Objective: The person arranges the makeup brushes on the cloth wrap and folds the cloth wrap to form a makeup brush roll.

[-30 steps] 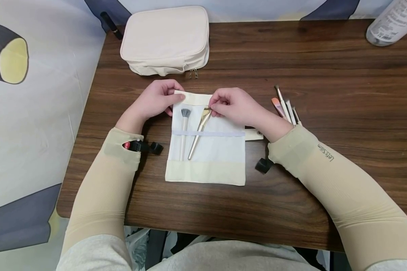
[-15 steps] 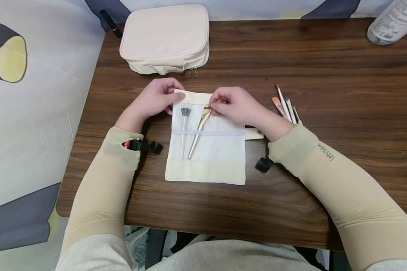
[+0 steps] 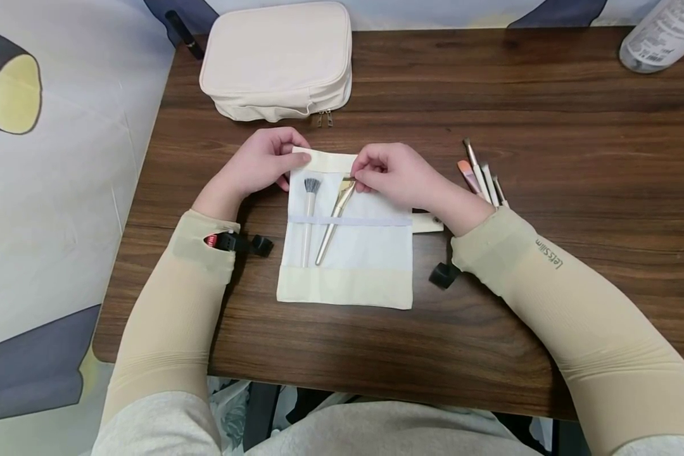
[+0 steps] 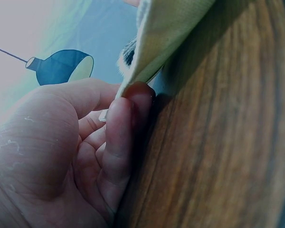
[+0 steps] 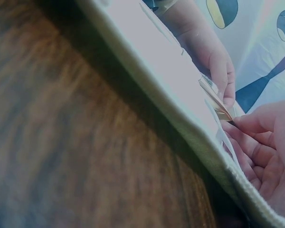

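Observation:
A cream fabric brush roll (image 3: 370,250) lies spread on the table in the head view, a pale elastic band running across its middle. My left hand (image 3: 262,163) pinches its upper left corner; the left wrist view shows thumb and finger on the cloth edge (image 4: 173,40). At the roll's left, a white-handled makeup brush (image 3: 310,212) with dark bristles sits upright under the band. Beside it a gold-ferruled flat makeup brush (image 3: 335,218) slants, its handle passing the band. My right hand (image 3: 396,172) pinches that brush's bristle end between thumb and finger, partly hiding it.
Several makeup brushes (image 3: 481,174) lie beyond the right forearm, their handles hidden. A strap with a snap (image 3: 427,223) sticks out from the roll. A white zipped case (image 3: 276,60), a black tube (image 3: 183,35) and a labelled bottle (image 3: 664,35) stand toward the back.
Both hands and the brushes keep their places on the roll. The whole scene has shifted very slightly upward in the head view.

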`<state>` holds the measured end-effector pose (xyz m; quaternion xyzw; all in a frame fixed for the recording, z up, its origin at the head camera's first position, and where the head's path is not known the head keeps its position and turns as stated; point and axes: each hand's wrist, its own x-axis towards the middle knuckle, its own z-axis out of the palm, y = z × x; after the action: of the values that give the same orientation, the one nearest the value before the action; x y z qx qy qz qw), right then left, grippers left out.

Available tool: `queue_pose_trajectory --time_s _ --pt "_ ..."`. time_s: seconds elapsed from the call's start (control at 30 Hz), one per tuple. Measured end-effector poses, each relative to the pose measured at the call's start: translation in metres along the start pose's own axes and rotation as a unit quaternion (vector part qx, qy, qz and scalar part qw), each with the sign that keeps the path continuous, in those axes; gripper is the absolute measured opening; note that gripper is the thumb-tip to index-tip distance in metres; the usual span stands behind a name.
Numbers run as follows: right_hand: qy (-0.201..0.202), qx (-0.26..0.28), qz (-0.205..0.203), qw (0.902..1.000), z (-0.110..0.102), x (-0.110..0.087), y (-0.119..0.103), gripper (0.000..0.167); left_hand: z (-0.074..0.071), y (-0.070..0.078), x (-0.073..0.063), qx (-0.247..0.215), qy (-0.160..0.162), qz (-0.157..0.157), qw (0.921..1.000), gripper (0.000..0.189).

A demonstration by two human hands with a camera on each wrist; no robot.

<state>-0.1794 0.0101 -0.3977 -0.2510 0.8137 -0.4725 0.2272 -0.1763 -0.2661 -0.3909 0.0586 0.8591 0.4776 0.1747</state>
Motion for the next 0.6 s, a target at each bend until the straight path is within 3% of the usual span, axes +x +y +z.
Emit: queue_pose_trajectory --time_s 0.6 --pt "0.003 -0.004 0.001 1.0000 -0.0008 -0.0011 -0.0014 0.012 -0.0001 -0.0009 0.0015 -0.001 0.001 -0.006 1.0000 0.013"
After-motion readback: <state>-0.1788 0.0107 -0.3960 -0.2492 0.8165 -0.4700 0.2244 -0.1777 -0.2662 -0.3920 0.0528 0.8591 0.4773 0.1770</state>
